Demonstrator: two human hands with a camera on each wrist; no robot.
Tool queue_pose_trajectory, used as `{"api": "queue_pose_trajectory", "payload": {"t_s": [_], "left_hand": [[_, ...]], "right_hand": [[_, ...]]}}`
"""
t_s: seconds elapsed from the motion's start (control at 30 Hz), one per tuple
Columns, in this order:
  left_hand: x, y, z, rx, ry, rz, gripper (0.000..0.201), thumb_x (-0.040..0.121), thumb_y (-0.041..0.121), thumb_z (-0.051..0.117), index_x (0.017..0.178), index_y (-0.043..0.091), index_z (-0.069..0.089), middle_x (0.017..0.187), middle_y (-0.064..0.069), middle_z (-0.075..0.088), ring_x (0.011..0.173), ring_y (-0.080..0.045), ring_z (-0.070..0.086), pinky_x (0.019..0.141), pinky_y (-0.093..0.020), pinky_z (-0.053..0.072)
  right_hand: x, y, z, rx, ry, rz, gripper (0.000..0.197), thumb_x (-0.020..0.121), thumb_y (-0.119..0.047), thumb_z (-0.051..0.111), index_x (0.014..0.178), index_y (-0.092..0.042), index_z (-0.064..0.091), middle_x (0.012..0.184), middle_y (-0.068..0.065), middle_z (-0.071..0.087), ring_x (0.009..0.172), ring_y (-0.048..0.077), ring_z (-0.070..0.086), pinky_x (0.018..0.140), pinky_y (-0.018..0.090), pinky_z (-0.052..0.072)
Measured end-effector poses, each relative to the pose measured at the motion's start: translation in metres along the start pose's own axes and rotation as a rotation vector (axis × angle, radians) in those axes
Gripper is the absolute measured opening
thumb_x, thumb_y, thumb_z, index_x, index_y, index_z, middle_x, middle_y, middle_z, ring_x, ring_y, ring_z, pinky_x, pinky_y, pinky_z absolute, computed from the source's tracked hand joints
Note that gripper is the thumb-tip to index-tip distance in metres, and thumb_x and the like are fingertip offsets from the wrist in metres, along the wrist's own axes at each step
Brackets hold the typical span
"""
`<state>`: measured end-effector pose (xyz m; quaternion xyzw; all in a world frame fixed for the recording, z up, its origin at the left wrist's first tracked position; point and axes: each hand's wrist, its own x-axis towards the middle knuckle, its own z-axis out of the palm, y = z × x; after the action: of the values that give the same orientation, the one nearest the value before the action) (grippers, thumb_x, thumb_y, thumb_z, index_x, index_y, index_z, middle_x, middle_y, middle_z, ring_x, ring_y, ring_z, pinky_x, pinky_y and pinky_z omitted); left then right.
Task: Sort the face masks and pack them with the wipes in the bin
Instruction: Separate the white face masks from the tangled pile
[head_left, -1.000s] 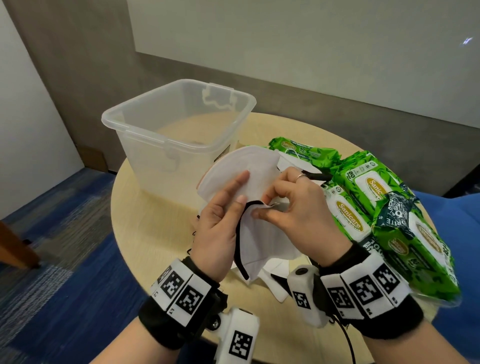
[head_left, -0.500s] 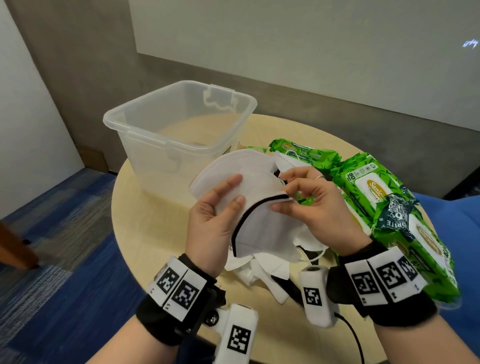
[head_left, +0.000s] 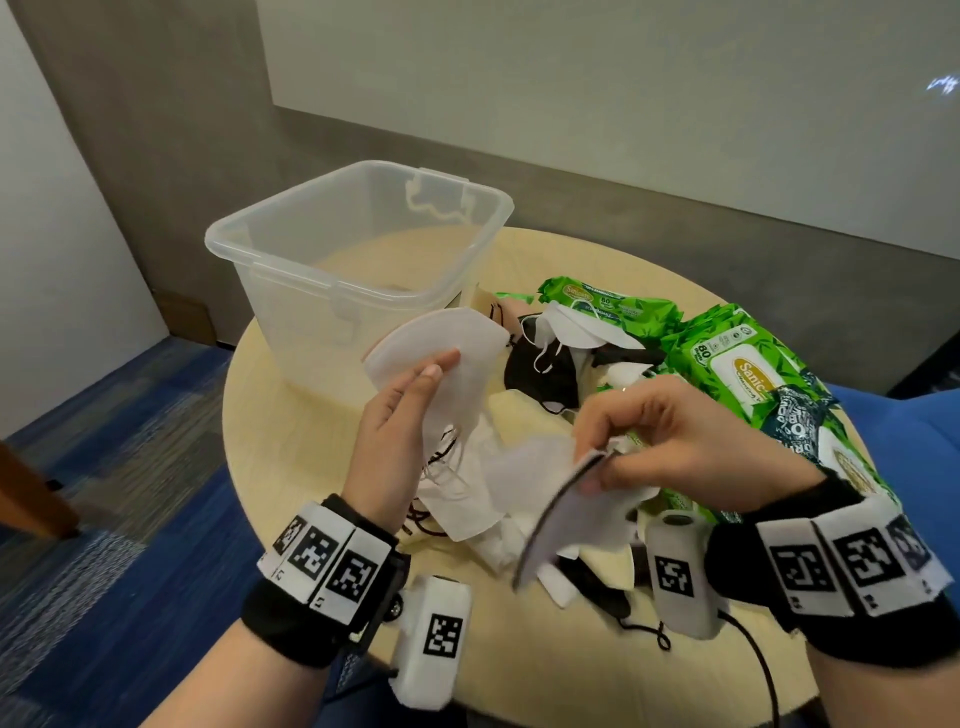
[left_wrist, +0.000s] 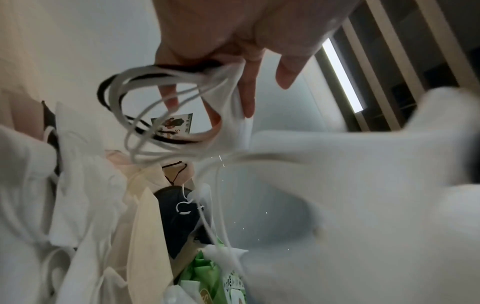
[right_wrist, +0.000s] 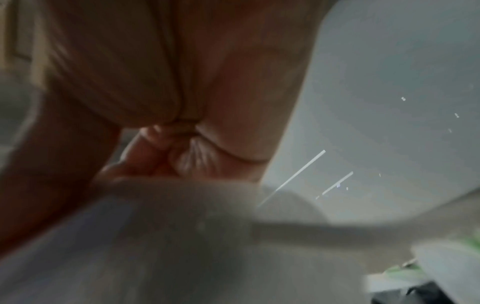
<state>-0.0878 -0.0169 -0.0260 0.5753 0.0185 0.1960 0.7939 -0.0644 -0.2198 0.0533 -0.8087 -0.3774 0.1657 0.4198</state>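
My left hand (head_left: 402, 415) holds a stack of white folded face masks (head_left: 447, 358) upright beside the clear plastic bin (head_left: 291, 249); their ear loops (left_wrist: 145, 86) hang under the palm. My right hand (head_left: 670, 441) pinches one white mask with a dark edge (head_left: 576, 514) and holds it low, apart from the stack. More white, black and beige masks (head_left: 550, 364) lie heaped on the round table (head_left: 545, 675). Green wipe packs (head_left: 748, 369) lie at the right. The right wrist view is blurred, showing curled fingers (right_wrist: 161, 148) on white fabric.
The bin stands open at the table's back left, with nothing visible inside. A black cord (head_left: 753, 654) trails from the right wrist over the table's near edge. Blue carpet (head_left: 104, 467) lies to the left and a blue seat (head_left: 924, 431) to the right.
My right hand has pulled the dark-edged mask off the stack, down and to the right. My left hand stays near the bin with the remaining stack. The heap behind is now uncovered.
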Motion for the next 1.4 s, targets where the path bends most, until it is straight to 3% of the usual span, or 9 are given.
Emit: {"api": "queue_pose_trajectory", "payload": {"t_s": [0.17,0.3,0.37,0.53,0.7,0.87,1.13,1.27,1.4], "left_hand": [[-0.005,-0.009,-0.002,0.019,-0.223,-0.084,0.046,0.082,0.053,0.044,0.1,0.023,0.074,0.112,-0.005,0.069,0.11,-0.02,0.061,0.092,-0.031,0.048],[-0.015,-0.002,0.009,-0.029,-0.336,-0.135,0.017,0.085,0.019,0.059,0.087,0.019,0.076,0.091,-0.002,0.074,0.088,-0.013,0.069,0.076,-0.025,0.054],[-0.018,-0.002,0.013,-0.03,-0.317,-0.11,0.019,0.086,0.002,0.058,0.091,0.013,0.072,0.088,0.001,0.074,0.084,-0.01,0.069,0.072,-0.02,0.053],[-0.013,-0.006,0.012,-0.062,-0.116,-0.076,0.019,0.09,0.0,0.052,0.094,0.006,0.069,0.085,-0.001,0.074,0.081,-0.011,0.07,0.069,-0.02,0.054],[-0.007,-0.009,0.009,-0.148,-0.001,-0.093,0.022,0.093,0.004,0.047,0.105,0.0,0.065,0.095,-0.006,0.073,0.086,-0.015,0.07,0.069,-0.022,0.054],[-0.01,-0.015,0.014,-0.213,-0.004,-0.124,0.027,0.096,0.003,0.041,0.112,0.002,0.063,0.109,-0.013,0.069,0.104,-0.025,0.064,0.091,-0.036,0.052],[-0.018,-0.016,0.026,-0.313,-0.044,-0.118,0.033,0.095,0.021,0.038,0.114,0.012,0.065,0.117,-0.008,0.067,0.115,-0.022,0.059,0.098,-0.042,0.046],[-0.02,-0.016,0.025,-0.359,-0.078,-0.141,0.035,0.093,0.036,0.044,0.098,0.017,0.073,0.104,-0.006,0.071,0.101,-0.018,0.066,0.084,-0.032,0.053],[-0.018,-0.019,0.023,-0.207,-0.045,-0.111,0.038,0.081,0.026,0.055,0.107,-0.001,0.064,0.099,-0.015,0.07,0.091,-0.026,0.066,0.077,-0.037,0.054]], "right_hand": [[0.005,-0.002,-0.001,0.014,-0.005,0.03,0.02,0.07,-0.005,0.075,0.068,-0.02,0.063,0.071,0.0,0.064,0.07,0.012,0.057,0.068,0.026,0.045],[0.016,0.013,0.004,-0.158,0.248,0.046,0.017,0.072,-0.015,0.076,0.072,-0.016,0.06,0.072,0.026,0.058,0.062,0.02,0.047,0.064,0.044,0.043],[0.018,0.016,0.008,-0.151,0.346,0.019,0.015,0.067,-0.023,0.073,0.071,-0.022,0.058,0.074,0.018,0.06,0.067,0.026,0.053,0.067,0.04,0.043],[0.016,0.023,0.011,-0.147,0.551,-0.053,0.032,0.072,-0.005,0.075,0.068,-0.029,0.054,0.095,0.001,0.058,0.084,-0.003,0.052,0.071,0.007,0.036],[0.01,0.02,0.013,0.297,0.453,-0.055,0.016,0.081,0.002,0.062,0.076,-0.01,0.052,0.066,-0.01,0.062,0.063,0.001,0.055,0.061,0.013,0.043],[0.019,0.019,0.028,0.688,0.603,-0.051,0.014,0.077,-0.014,0.056,0.089,-0.012,0.051,0.082,-0.002,0.069,0.077,0.011,0.064,0.068,0.024,0.055],[0.033,0.034,0.053,0.503,0.73,0.106,0.01,0.094,-0.011,0.048,0.096,-0.02,0.049,0.107,0.011,0.062,0.101,0.023,0.061,0.09,0.047,0.05],[0.031,0.037,0.053,0.434,0.68,0.117,0.008,0.094,-0.012,0.049,0.098,-0.018,0.048,0.108,0.012,0.062,0.103,0.024,0.061,0.088,0.044,0.051],[0.029,0.036,0.049,0.452,0.617,0.11,0.009,0.094,-0.01,0.048,0.098,-0.018,0.05,0.106,0.008,0.064,0.099,0.019,0.062,0.082,0.033,0.052]]}}
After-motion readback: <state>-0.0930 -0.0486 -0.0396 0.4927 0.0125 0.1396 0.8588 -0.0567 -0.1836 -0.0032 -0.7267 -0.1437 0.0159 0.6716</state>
